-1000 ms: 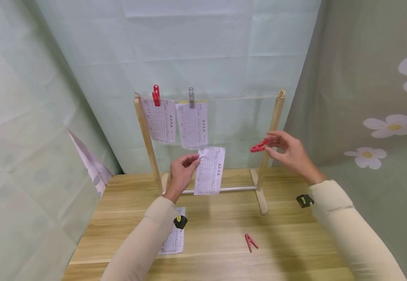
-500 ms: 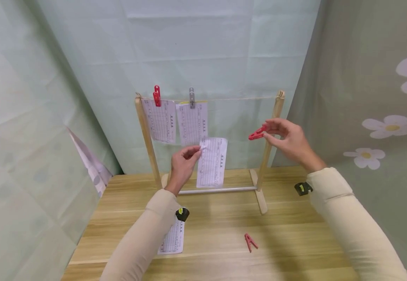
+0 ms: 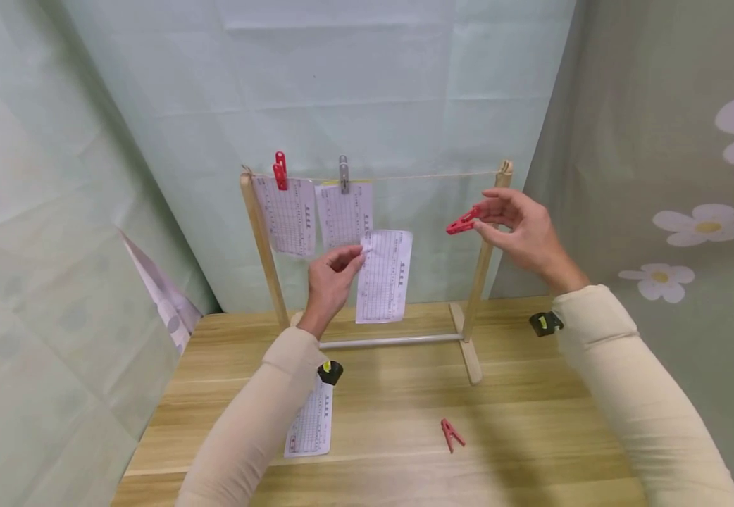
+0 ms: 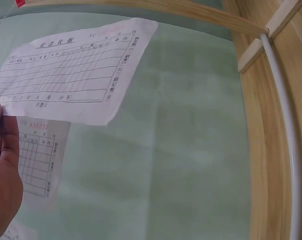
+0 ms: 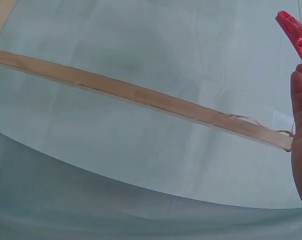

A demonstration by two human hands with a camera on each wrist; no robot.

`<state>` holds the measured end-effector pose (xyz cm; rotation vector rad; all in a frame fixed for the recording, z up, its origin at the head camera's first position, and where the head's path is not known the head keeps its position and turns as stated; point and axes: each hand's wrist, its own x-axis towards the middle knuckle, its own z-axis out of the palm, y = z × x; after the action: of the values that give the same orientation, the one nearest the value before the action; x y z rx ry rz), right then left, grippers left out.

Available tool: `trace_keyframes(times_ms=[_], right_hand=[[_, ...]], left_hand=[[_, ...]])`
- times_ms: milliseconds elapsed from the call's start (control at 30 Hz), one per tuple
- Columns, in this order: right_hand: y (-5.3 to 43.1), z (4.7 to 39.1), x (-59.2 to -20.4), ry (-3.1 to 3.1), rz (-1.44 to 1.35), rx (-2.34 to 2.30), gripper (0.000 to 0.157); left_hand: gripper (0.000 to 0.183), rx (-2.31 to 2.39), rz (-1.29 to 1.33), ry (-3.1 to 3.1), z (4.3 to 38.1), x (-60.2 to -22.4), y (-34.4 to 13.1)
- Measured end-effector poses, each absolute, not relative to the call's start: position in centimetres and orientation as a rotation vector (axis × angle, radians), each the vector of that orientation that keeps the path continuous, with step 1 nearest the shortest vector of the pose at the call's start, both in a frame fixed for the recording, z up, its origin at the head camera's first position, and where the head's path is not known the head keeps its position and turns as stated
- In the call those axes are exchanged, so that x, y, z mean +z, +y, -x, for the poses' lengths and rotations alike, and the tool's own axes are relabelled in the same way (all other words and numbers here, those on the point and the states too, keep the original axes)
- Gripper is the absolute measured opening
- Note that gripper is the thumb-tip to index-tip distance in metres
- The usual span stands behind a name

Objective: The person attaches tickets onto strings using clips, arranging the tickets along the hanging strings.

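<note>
My left hand [image 3: 332,285] pinches a printed receipt slip [image 3: 384,278] by its left edge. The slip hangs upright below the string [image 3: 430,175], overlapping the lower corner of a clipped slip. Near the rack's right post, my right hand [image 3: 519,229] holds a red clothespin [image 3: 463,222] between thumb and fingers, its nose pointing left. In the right wrist view the red clothespin [image 5: 293,31] juts from the fingertips at the edge. On the string, a red clothespin [image 3: 280,171] and a grey clothespin [image 3: 344,174] each hold a slip.
The wooden rack [image 3: 483,282] has a metal crossbar [image 3: 399,341] low down. Another red clothespin [image 3: 452,435] lies on the table [image 3: 380,436]. A further slip [image 3: 311,426] lies partly under the left forearm. Curtains stand behind and on both sides.
Both hands have risen toward the string, the left carrying the slip and the right carrying the red clothespin. The clipped slips and the clothespin on the table stay put.
</note>
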<state>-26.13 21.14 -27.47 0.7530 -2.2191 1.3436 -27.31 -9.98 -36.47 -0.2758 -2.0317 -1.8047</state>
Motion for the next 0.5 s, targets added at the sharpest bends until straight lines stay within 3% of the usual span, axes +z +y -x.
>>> trace_keyframes(times_ms=[500], right_hand=[[19.9,26.5,-25.1,-2.228,-0.745,1.362,0.050]], left_hand=[[0.018,-1.828,0.289,-1.973,27.7,-35.1,-9.6]])
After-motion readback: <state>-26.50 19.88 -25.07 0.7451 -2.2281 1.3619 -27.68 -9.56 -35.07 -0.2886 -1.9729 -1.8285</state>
